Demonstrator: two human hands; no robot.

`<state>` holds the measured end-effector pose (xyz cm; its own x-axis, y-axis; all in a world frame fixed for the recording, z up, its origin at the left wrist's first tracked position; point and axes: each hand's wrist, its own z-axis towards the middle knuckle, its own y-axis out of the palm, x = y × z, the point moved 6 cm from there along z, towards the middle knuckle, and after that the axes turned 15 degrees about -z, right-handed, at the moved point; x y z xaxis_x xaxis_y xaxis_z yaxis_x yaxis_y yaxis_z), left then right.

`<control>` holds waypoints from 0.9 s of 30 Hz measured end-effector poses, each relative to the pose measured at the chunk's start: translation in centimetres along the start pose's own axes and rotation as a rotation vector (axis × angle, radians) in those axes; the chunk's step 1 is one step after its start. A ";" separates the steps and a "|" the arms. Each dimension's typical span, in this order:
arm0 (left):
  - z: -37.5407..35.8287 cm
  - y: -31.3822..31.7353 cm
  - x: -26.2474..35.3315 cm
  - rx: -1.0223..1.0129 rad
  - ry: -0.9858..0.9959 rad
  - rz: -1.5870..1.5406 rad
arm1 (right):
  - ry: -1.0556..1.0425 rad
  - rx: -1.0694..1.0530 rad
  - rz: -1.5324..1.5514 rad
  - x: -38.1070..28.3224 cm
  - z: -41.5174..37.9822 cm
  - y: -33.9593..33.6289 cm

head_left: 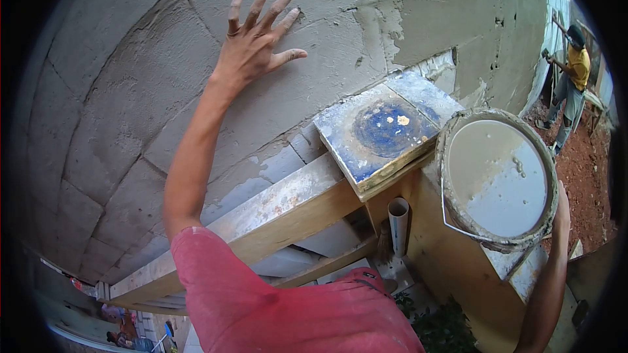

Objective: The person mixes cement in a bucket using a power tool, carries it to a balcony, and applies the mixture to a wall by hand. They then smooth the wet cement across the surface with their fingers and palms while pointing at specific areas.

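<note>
My left hand (pixel 255 44) lies against the grey plastered wall (pixel 294 85), its fingers spread wide and their tips dusty with pale residue. At the right, a mortar-crusted bucket (pixel 451 189) of cloudy grey liquid stands on the ledge of a low wall. My right hand (pixel 561 212) is at the bucket's outer right side, holding it; some of its fingers are hidden behind the bucket. Between the wall and the bucket sits a tile-topped pillar (pixel 356 167), its blue and white surface stained, with small pale crumbs on it.
A pale beam (pixel 288 199) runs along the wall to the pillar. Below, a white pipe (pixel 398 222) stands upright near a brush-like bundle, with green leaves (pixel 438 327) beneath. At the far right, another person (pixel 575 68) stands on red soil (pixel 585 183). More people are at lower left.
</note>
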<state>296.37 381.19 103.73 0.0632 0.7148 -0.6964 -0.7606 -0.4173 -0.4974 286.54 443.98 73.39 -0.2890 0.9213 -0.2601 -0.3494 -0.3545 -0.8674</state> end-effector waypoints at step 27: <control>7.6 -7.2 -2.5 0.195 -0.328 -0.284 | 0.017 -0.162 -0.201 -6.7 0.6 -3.5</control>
<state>296.82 386.68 113.01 0.1030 0.9378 -0.3315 -0.8517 -0.0890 -0.5165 289.19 438.98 78.45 -0.2123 0.9738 -0.0814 -0.2501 -0.1346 -0.9588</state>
